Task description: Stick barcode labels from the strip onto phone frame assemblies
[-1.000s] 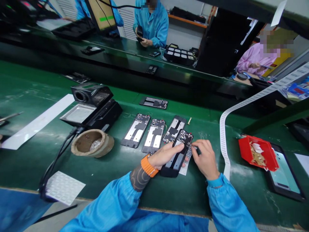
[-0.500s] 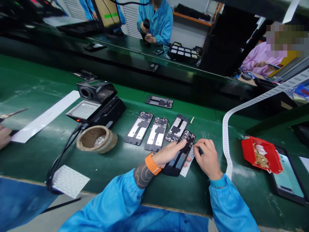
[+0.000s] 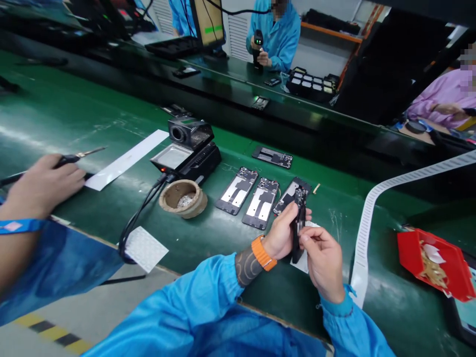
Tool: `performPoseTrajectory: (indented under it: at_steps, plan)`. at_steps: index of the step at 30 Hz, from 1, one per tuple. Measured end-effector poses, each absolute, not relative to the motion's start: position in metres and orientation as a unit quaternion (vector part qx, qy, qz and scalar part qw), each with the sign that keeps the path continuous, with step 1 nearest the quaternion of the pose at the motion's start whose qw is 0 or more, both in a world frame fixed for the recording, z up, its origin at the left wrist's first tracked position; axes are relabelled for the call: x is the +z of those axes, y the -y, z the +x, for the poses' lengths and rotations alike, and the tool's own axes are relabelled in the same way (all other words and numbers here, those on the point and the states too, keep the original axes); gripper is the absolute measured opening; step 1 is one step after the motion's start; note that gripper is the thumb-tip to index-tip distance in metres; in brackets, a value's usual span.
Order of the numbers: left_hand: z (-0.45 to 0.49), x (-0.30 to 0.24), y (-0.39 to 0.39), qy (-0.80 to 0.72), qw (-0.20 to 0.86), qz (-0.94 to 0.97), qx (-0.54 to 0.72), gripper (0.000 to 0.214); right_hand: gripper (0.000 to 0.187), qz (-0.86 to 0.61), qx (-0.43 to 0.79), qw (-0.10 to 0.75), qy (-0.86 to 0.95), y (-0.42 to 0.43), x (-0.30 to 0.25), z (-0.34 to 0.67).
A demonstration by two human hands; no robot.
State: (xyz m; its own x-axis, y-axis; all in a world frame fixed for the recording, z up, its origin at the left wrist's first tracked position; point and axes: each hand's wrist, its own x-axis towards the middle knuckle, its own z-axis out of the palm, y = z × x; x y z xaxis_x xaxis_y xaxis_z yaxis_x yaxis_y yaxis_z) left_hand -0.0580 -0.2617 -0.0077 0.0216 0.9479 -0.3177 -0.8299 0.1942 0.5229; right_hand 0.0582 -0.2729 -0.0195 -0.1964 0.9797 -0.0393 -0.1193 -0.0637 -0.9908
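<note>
My left hand [image 3: 280,235] grips an opened phone body [image 3: 296,253], dark and with bare boards at its top end, turned nearly edge-on. Pinched fingers of my right hand [image 3: 323,255] touch the phone's right side; whatever sits between them is hidden. Under both hands a white printed sheet [image 3: 304,264] lies on the bench. Close by on the left are more opened phones, a silver-backed one [image 3: 260,206], another [image 3: 237,192] beside it and a third [image 3: 288,196] partly behind the held phone. One more opened phone [image 3: 272,157] lies crosswise farther back.
A soldering station [image 3: 193,148] and a clay-coloured pot [image 3: 182,210] stand left. At far left, a co-worker's hand [image 3: 52,183] holds a soldering iron [image 3: 89,152]. On the right are a curving label strip [image 3: 366,223] and a red bin [image 3: 411,253]. The green bench [image 3: 208,238] has a front edge.
The phone in my left hand has turned from face-up to nearly edge-on. My right fingers have come in against its side. My view has shifted left, showing more of the co-worker's arm.
</note>
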Motion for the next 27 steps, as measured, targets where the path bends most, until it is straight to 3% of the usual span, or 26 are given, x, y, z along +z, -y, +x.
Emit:
performPoseTrajectory:
  at_steps: [3,15,27]
  plan:
    - [-0.055,-0.007,0.261,-0.316,0.655,0.086,0.681,0.063,0.02,-0.435,0.594,0.472,0.485,0.273,-0.022,0.057]
    - [-0.058,-0.014,0.262,-0.353,0.621,0.152,0.684,0.066,0.021,-0.434,0.605,0.498,0.444,0.271,-0.01,0.053]
    - [-0.057,-0.009,0.268,-0.317,0.708,0.154,0.611,0.061,0.018,-0.417,0.601,0.524,0.437,0.267,0.001,0.058]
